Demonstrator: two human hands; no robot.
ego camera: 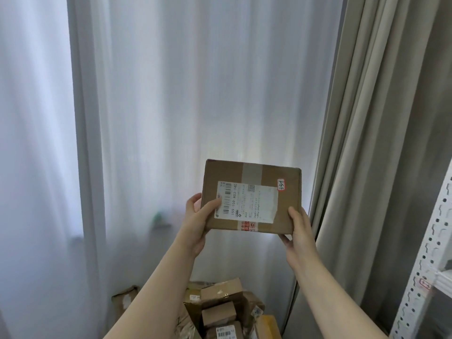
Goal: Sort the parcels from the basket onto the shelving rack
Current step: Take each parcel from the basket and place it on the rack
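Note:
I hold a flat brown cardboard parcel (252, 196) up in front of me at chest height. It bears a white shipping label with barcodes and a small red-edged sticker with handwritten digits. My left hand (197, 221) grips its lower left corner, thumb lying over the label's edge. My right hand (298, 231) grips the lower right corner, thumb on the front face. Below, between my forearms, lies a heap of brown parcels (220, 311); the basket under them is hidden. The white shelving rack (425, 265) shows at the right edge.
Sheer white curtains (171, 106) fill the background, with a heavier grey-beige curtain (371, 118) hanging on the right, next to the rack's perforated upright. A lone brown parcel (124, 298) leans by the curtain at the lower left.

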